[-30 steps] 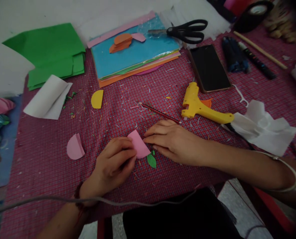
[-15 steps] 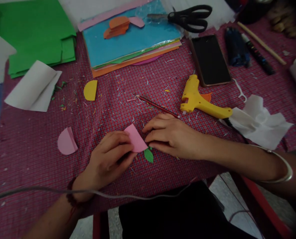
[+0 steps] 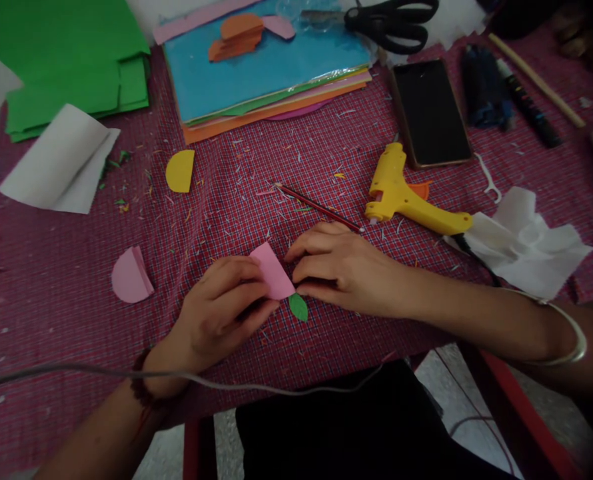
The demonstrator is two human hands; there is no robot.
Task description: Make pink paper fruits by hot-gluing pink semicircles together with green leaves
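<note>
My left hand (image 3: pixel 226 307) is closed on a small pink folded paper piece (image 3: pixel 272 272), pinching its left side between fingers and thumb just over the cloth. On the other side of that piece, my right hand (image 3: pixel 341 270) rests with bent fingers slightly apart and nothing visible between them. Its thumb tip is close to the pink piece's lower right corner; whether it touches, I cannot tell. Just below that corner lies a green leaf-shaped cutout (image 3: pixel 298 307), its upper end partly covered. A red pencil (image 3: pixel 321 209) lies beyond my right hand.
A yellow glue gun (image 3: pixel 401 193) lies at right by a phone (image 3: pixel 431 113) and crumpled white tissue (image 3: pixel 531 243). Leftward are pink half-round cutouts (image 3: pixel 130 277) and a yellow one (image 3: pixel 180 171). Black scissors (image 3: pixel 391 23) lie partly over coloured sheets (image 3: pixel 261 73). A grey cable (image 3: pixel 216 383) crosses in front.
The whole view has shifted slightly, with the far objects higher in the picture. My left hand still holds the pink piece, and both hands have barely moved.
</note>
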